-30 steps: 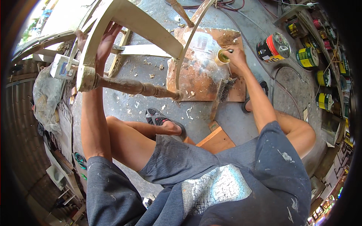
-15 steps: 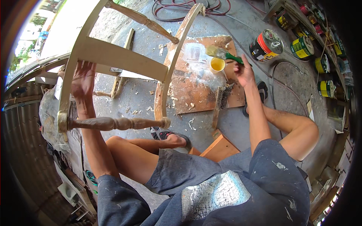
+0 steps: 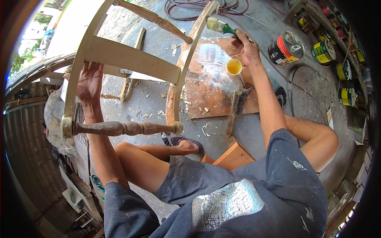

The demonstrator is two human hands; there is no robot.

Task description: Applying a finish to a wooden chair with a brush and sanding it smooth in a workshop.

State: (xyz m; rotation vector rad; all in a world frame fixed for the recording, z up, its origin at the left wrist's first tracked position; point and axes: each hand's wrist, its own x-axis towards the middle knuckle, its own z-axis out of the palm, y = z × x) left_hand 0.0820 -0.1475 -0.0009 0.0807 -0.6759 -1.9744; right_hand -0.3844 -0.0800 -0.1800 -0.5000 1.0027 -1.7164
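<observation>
Right hand (image 3: 249, 51): toward one o'clock in my view, my fingers closed around the green handle (image 3: 229, 30) of the paintbrush.
Paintbrush (image 3: 217, 25): just past twelve, bristles pointing toward ten, close by the curved post (image 3: 194, 33); I can't tell whether they touch.
Left hand (image 3: 89, 85): near ten o'clock, palm showing, fingers running behind the slat (image 3: 115, 52); whether they grip it I can't tell.
Chair frame (image 3: 135, 60): between ten and eleven.
Cup (image 3: 234, 67): between one and two, yellow inside, over the brown board (image 3: 202, 108).
Wire brush (image 3: 237, 104): past two, handle toward six.
</observation>
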